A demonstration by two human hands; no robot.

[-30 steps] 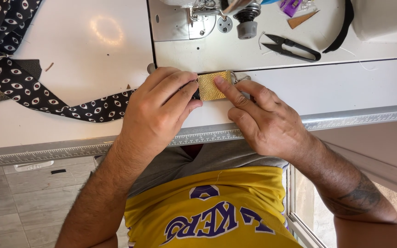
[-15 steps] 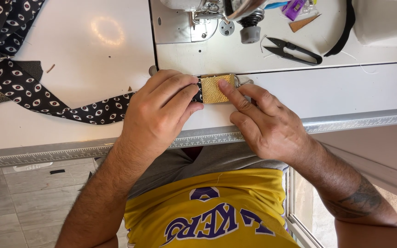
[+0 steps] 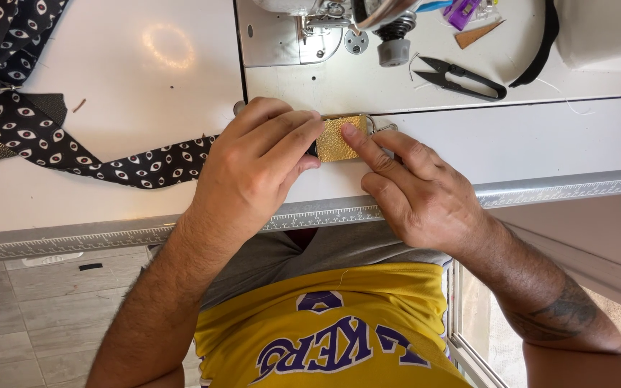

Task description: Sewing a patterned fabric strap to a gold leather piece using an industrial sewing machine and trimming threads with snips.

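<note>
Both hands press a small gold patch (image 3: pixel 341 139) flat on the white counter (image 3: pixel 540 144), just in front of the sewing machine (image 3: pixel 325 21). The left hand (image 3: pixel 253 169) lies over the patch's left end, fingers (image 3: pixel 282 133) together and flat, where a black strap (image 3: pixel 109 162) with an eye print runs off to the left. The right hand (image 3: pixel 418 190) holds the right end with its forefinger tip, the other fingers curled close beside it.

By the look of it, the patch is wrapped or laid on the strap and lined up, but not yet under the needle; stitching seems left to do. Black snips (image 3: pixel 461 77) lie untouched, well apart.

The strap's end and any join lie under the left hand. A bit of metal at the patch's right edge is too small to identify. The machine's top is cut off.
</note>
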